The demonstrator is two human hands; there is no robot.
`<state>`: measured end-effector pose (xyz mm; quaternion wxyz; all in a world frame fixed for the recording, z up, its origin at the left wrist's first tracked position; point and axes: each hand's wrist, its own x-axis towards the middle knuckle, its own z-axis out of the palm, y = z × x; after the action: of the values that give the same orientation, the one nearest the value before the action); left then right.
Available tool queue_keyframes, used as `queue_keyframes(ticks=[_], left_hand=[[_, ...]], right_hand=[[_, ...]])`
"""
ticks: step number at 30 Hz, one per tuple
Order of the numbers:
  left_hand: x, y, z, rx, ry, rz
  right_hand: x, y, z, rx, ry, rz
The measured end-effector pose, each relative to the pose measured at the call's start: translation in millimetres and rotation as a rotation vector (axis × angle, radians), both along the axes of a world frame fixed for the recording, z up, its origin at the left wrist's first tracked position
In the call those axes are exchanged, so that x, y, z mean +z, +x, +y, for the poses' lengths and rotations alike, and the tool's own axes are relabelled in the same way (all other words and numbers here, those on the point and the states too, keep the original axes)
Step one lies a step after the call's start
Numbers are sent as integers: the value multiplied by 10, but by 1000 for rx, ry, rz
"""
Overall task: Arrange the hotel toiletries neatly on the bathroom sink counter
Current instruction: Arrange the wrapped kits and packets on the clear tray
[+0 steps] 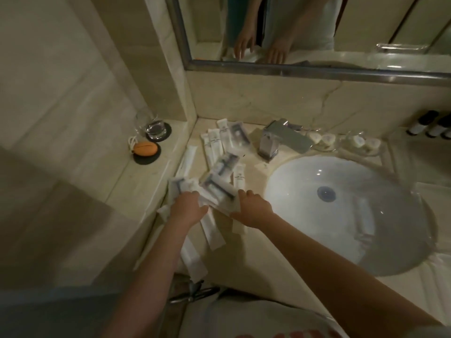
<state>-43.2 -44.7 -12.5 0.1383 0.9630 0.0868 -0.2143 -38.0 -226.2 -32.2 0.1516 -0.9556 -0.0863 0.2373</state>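
Note:
Several white toiletry packets lie scattered on the marble counter left of the sink. A clear razor packet sits between my hands. My left hand rests on packets at its left side, with another razor packet just beyond its fingers. My right hand touches the razor packet's right edge; its fingers look bent, but blur hides the grip. A row of slim white sachets and a further razor packet lie near the back wall. Long white packets extend toward me under my left wrist.
A chrome faucet stands behind the sink. Small round wrapped items line the back right, with dark bottles in the far corner. On the left ledge are a glass and an orange object on dark coasters. A mirror hangs above.

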Motion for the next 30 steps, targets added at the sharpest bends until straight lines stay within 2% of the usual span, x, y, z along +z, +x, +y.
queue_keyframes(ticks=[5,10,12,14,18,21,23,25,30], left_hand=[[-68,26,6,24,-70,-19],[-71,47,-2,30,-95,-86],[-73,67,-1,89,-124,-99],[-99,105,11,207,-198,-80],[-66,187,-69,498,-524,-52],[-6,244,-148,721,-892,-61],[-2,293,-127,775,-1057,-117],[27,345,-104,777,-1136,-179],[59,544,-30,835,-1119,-294]], right_hand=[[-164,115,212,-226,49,-40],[-177,290,166,-216,77,27],[-178,331,142,-178,173,23],[-160,357,122,-182,358,0],[1,360,94,-257,808,3],[70,354,120,-232,987,72],[83,374,169,-177,993,74],[106,416,230,-126,963,63],[152,649,284,-34,734,28]])
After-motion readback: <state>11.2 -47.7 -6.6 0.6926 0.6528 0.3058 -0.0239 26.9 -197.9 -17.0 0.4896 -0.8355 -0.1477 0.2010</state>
